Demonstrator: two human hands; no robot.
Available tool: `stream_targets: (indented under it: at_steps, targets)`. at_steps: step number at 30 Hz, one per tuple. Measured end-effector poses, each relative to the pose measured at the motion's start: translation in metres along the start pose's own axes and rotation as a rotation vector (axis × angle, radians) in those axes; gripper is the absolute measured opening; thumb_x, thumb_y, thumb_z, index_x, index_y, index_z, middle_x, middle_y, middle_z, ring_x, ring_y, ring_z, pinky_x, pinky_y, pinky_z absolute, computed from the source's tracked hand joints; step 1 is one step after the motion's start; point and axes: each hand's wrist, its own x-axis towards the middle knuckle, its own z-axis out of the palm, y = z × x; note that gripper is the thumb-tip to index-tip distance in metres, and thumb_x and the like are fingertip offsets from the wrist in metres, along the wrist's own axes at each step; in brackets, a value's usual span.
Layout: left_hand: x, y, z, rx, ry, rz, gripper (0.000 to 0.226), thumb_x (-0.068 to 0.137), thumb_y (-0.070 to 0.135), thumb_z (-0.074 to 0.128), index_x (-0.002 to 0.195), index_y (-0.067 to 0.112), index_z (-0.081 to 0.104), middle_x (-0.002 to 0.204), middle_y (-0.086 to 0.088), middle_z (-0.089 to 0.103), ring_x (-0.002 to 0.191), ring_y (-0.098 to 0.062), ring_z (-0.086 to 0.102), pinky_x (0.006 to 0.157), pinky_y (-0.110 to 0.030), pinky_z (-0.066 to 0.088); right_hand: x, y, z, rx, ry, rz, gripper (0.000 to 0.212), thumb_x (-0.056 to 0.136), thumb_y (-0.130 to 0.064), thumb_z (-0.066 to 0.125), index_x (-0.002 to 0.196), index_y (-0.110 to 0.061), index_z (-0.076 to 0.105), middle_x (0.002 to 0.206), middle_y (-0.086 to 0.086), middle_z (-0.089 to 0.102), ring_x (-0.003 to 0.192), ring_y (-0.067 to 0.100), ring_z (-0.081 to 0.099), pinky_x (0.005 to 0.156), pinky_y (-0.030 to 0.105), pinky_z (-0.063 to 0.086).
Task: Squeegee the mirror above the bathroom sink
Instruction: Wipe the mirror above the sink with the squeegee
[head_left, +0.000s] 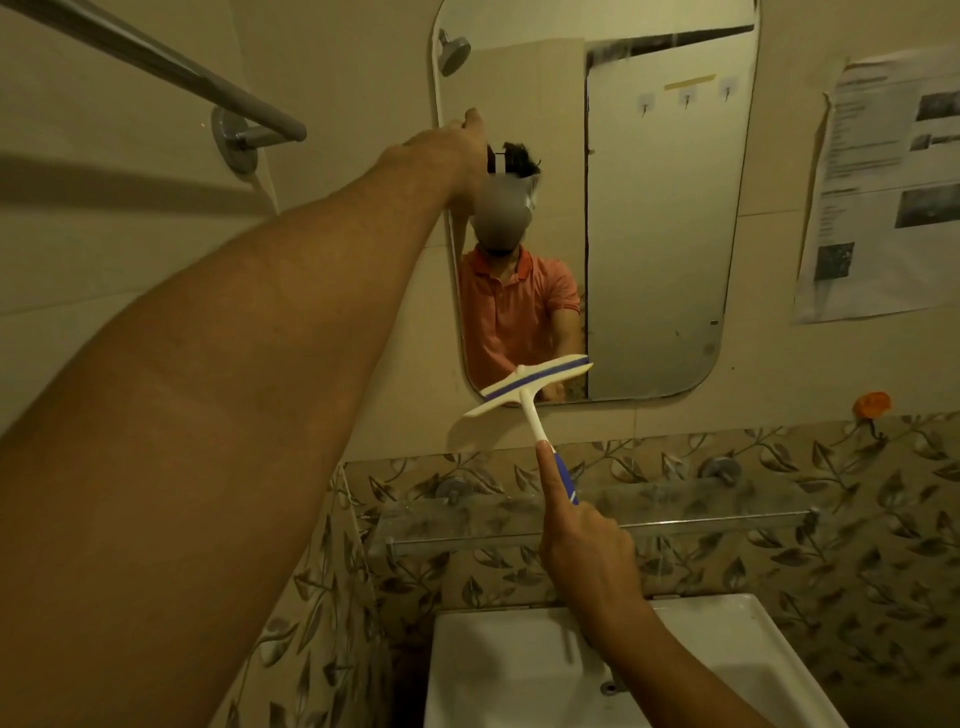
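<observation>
At the mirror's (665, 234) lower-left corner the squeegee (525, 387) lays its blade across the rim. The blade's long axis runs 8 to 2 o'clock and the handle points to 5 o'clock. The right hand (587, 551) curls round the handle, index finger straight along it. The left hand (452, 150) reaches the mirror's 9 o'clock edge; I cannot tell how its fingers lie. A glass shelf (727, 514) and sink (498, 670) sit at 6 o'clock, and mirror surface spreads toward 1 o'clock.
</observation>
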Motion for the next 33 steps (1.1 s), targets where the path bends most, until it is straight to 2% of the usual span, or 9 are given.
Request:
stream_targets:
  at_steps: [7,11,14,17,20,22,26,29,33]
  targets:
    - [-0.004,0.002,-0.001,0.030,-0.011,-0.011,0.105,0.088,0.022,0.076,0.160,0.014,0.000,0.155,-0.014,0.035,0.136,-0.039,0.043,0.107,-0.057,0.042,-0.017,0.017,-0.009,-0.024,-0.066,0.017,0.101,0.102,-0.024,0.048,0.144,-0.037,-0.043,0.079,-0.003,0.054,0.052,0.007,0.043,0.052,0.022,0.040]
    - [-0.008,0.000,-0.001,0.017,0.011,0.005,0.101,0.092,0.021,0.071,0.160,0.011,-0.003,0.156,-0.016,0.033,0.138,-0.037,0.041,0.108,-0.050,0.043,-0.023,0.031,-0.023,-0.010,-0.099,0.022,0.102,0.099,-0.023,0.051,0.145,-0.040,-0.039,0.072,-0.008,0.050,0.044,0.006,0.033,0.041,0.016,0.020]
    - [-0.013,-0.001,0.001,0.014,0.037,0.032,0.099,0.093,0.021,0.070,0.160,0.011,-0.002,0.154,-0.015,0.035,0.135,-0.036,0.043,0.106,-0.048,0.045,-0.026,0.043,-0.036,0.016,-0.109,0.030,0.099,0.101,-0.027,0.044,0.141,-0.040,-0.046,0.066,-0.009,0.046,0.046,0.008,0.040,0.040,0.019,0.026]
    - [-0.019,0.000,0.003,0.020,0.046,0.037,0.100,0.093,0.023,0.071,0.160,0.012,-0.002,0.152,-0.014,0.037,0.133,-0.034,0.045,0.105,-0.049,0.046,-0.025,0.055,-0.043,0.064,-0.114,0.037,0.090,0.105,-0.031,0.036,0.139,-0.043,-0.047,0.066,-0.008,0.050,0.052,0.010,0.050,0.045,0.023,0.042]
    - [-0.024,0.003,0.003,-0.004,0.052,0.042,0.100,0.093,0.020,0.069,0.160,0.014,-0.004,0.152,-0.014,0.037,0.132,-0.034,0.045,0.104,-0.049,0.046,-0.023,0.068,-0.042,0.148,-0.108,0.041,0.088,0.104,-0.036,0.039,0.140,-0.053,-0.040,0.070,-0.007,0.059,0.057,0.013,0.059,0.055,0.024,0.053]
    - [-0.028,0.005,0.001,-0.022,0.067,0.047,0.098,0.094,0.019,0.066,0.160,0.013,-0.006,0.153,-0.015,0.036,0.133,-0.034,0.043,0.105,-0.048,0.045,-0.019,0.071,-0.047,0.184,-0.108,0.032,0.088,0.103,-0.038,0.040,0.140,-0.057,-0.037,0.069,-0.008,0.061,0.058,0.014,0.061,0.058,0.026,0.055]
    - [-0.039,0.006,-0.002,-0.051,0.114,0.072,0.095,0.094,0.020,0.061,0.161,0.015,-0.006,0.155,-0.013,0.034,0.137,-0.032,0.037,0.107,-0.044,0.042,-0.010,0.067,-0.067,0.297,-0.097,0.035,0.080,0.104,-0.040,0.044,0.147,-0.057,-0.021,0.069,-0.013,0.060,0.063,0.008,0.063,0.064,0.018,0.055]
    - [-0.051,0.002,-0.005,-0.060,0.210,0.055,0.096,0.089,0.019,0.063,0.162,0.017,0.000,0.152,-0.011,0.038,0.133,-0.032,0.039,0.104,-0.044,0.045,0.000,0.064,-0.088,0.434,0.001,0.024,0.081,0.102,-0.032,0.051,0.144,-0.071,-0.006,0.059,-0.007,0.063,0.058,0.008,0.063,0.054,0.024,0.052]
    - [-0.073,-0.006,-0.001,-0.022,0.281,-0.032,0.090,0.087,0.027,0.063,0.161,0.014,0.012,0.145,-0.013,0.042,0.129,-0.032,0.042,0.103,-0.043,0.044,0.031,0.055,-0.139,0.574,0.167,0.022,0.068,0.104,-0.027,0.045,0.149,-0.065,0.010,0.056,0.002,0.061,0.052,0.013,0.059,0.048,0.024,0.044]
